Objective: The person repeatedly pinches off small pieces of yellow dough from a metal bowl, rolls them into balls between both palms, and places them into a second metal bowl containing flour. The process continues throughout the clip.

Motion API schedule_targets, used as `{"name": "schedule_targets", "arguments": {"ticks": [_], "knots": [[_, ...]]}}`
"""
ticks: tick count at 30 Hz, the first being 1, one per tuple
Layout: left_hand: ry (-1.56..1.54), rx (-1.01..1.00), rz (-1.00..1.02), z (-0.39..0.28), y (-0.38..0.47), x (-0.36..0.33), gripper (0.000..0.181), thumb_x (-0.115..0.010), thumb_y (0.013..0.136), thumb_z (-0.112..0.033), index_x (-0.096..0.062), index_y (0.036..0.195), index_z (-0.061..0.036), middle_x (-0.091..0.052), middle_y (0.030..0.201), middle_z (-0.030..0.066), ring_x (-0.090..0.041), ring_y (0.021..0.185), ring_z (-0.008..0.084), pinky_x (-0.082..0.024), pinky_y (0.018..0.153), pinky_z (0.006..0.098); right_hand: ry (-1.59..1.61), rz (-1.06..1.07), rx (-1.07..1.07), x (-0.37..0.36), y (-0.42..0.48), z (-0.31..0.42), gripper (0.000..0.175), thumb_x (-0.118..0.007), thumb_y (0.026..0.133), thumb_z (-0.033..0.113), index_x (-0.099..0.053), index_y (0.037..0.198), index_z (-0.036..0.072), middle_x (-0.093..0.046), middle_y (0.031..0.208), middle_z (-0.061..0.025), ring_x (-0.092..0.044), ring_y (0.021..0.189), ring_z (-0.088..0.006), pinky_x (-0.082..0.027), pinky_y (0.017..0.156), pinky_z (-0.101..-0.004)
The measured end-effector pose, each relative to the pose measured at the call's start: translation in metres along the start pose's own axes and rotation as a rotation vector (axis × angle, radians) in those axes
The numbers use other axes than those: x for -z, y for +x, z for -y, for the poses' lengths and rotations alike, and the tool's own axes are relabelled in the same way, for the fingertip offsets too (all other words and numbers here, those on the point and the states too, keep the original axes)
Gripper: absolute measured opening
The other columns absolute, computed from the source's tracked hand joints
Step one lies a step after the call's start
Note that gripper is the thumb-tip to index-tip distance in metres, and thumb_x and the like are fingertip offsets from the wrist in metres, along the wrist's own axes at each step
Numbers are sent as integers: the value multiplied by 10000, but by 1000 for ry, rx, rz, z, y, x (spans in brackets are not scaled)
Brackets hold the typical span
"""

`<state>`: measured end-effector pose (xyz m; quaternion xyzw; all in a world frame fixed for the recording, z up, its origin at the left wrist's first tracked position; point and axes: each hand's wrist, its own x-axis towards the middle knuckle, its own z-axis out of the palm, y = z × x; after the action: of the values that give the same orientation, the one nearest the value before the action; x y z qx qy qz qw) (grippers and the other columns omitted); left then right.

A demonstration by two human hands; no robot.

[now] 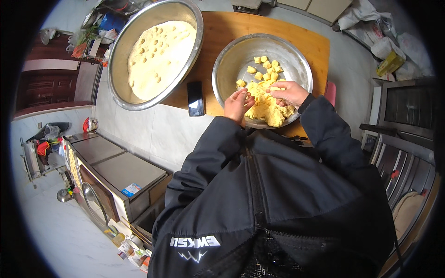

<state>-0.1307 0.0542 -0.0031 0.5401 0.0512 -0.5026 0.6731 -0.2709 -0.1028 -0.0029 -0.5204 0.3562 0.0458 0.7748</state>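
A wide steel bowl (pixel 306 66) stands before me on a wooden table. Soft yellow dough (pixel 267 111) fills its near part, and several short yellow dough pieces (pixel 267 64) lie beyond it. Above the dough's left side is my left hand (pixel 238 105), fingers curled, with the thumb and fingertips close together. My right hand (pixel 289 93) hovers over the right side of the dough, fingers bent toward the left hand. Whether either hand pinches a bit of dough cannot be told. At the left, a larger steel basin (pixel 116 69) holds pale yellow powder (pixel 163 62) with several small brownish lumps on it.
A black phone (pixel 195 99) lies at the near edge of the wooden table (pixel 222 31), between bowl and basin. Part of a pink stool (pixel 330 93) shows past the table's right edge. A metal-topped counter (pixel 128 166) stands at lower left, and bags (pixel 386 38) are piled at upper right.
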Motion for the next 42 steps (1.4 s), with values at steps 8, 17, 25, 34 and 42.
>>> {"name": "schedule_targets", "arguments": {"ticks": [8,17,25,34,42], "knots": [[-26,0,-41,8,10,14,280,-447,922,-76,-480,1154,78,-581,930,121,-614,838,226,-524,833,341,-1085,-47,447,-15,-34,-19,414,-662,786,196,-566,1148,20,-522,1103,-160,-513,1009,-298,-423,881,-361],[-9,83,-85,17,15,28,295,-411,919,-65,-470,1172,74,-586,930,120,-616,835,219,-528,818,341,-1475,-81,837,-15,-39,-48,610,-702,711,378,-523,1209,73,-495,1165,-130,-436,1052,-307,-391,917,-403],[82,91,-106,28,38,44,279,-421,912,-54,-490,1149,74,-593,929,121,-618,827,217,-536,786,318,-1328,-21,729,1,6,-25,393,-650,729,308,-617,1018,45,-526,917,-125,-480,896,-304,-439,789,-385],[66,126,-122,27,38,41,267,-426,914,-68,-513,1131,62,-594,935,113,-613,839,220,-529,784,312,-1523,-179,993,-28,-21,-50,314,-627,779,316,-617,1001,95,-519,1106,-129,-462,1015,-296,-397,896,-404],[57,148,-27,18,39,25,279,-438,918,-108,-510,1135,53,-588,939,110,-604,851,223,-521,785,317,-1017,-87,531,-4,39,-28,277,-608,833,321,-646,880,51,-599,823,-118,-562,784,-297,-449,742,-356]]}}
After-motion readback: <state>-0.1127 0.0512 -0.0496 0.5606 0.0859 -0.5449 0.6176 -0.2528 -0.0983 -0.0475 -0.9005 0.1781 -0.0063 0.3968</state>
